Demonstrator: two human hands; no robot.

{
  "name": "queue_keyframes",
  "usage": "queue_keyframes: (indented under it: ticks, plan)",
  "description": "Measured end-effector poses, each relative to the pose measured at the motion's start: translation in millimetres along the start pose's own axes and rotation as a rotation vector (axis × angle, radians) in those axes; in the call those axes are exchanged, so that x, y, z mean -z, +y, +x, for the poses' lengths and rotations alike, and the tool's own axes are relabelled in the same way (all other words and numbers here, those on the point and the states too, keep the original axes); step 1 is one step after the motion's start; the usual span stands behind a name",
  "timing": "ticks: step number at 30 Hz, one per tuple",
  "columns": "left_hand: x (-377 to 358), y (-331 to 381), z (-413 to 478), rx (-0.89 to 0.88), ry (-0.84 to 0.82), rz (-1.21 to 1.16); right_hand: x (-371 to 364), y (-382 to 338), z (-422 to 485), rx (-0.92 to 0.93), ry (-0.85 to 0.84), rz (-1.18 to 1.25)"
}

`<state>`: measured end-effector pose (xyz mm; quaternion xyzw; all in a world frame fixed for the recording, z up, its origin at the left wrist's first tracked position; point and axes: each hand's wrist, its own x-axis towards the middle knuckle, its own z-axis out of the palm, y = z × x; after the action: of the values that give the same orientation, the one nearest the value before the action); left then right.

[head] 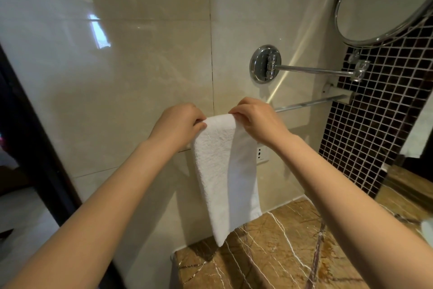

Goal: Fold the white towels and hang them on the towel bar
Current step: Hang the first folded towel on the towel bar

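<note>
Counter [281, 253]: brown marble, nearest. The towel's lower end hangs at its back edge; contact cannot be told.

Towel [225, 171]: white, folded to a narrow strip and hanging lengthwise, with its top fold at bar height. It is held at both top corners, probably so the fold lies square over the bar.

Left hand [180, 122]: fingers curled, pinching the left corner.

Right hand [255, 117]: pinching the right corner, knuckles up. Both forearms are extended, wrists about level.

Bar [309, 103]: chrome, visible only right of the hands. Whether the towel bears on it is hidden.
</note>
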<state>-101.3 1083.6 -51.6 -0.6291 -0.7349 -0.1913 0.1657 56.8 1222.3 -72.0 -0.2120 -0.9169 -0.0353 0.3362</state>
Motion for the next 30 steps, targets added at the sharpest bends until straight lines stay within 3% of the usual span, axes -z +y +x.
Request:
queue_keyframes:
  ticks: [3,6,10,13,18,24,30]
  plan:
    - [-2.2,1.8,-1.6,-0.006,0.031,0.031,-5.7,-0.1,-2.1,-0.016,0.028,0.006]
    - [-11.3,9.5,-22.3,-0.019,0.301,-0.051,-14.0,-0.5,-14.1,-0.058,0.200,0.092]
    - [-40.0,25.9,-76.8,0.084,0.569,-0.268,-37.1,-0.6,-53.4,-0.458,0.523,0.484]
    - [-73.6,23.5,-101.4,0.195,0.518,-0.347,-56.3,9.4,-76.2,-0.744,0.399,0.684]
    - [-107.5,7.2,-88.1,0.464,0.451,-0.660,-68.5,22.9,-83.6,-0.718,0.099,0.896]
    - [-118.6,5.3,-63.2,0.410,0.352,-0.908,-66.9,19.9,-65.6,-0.687,0.077,1.098]
    - [-124.4,6.3,-57.9,0.463,0.451,-0.945,-77.2,19.7,-59.5,-0.659,0.168,1.082]
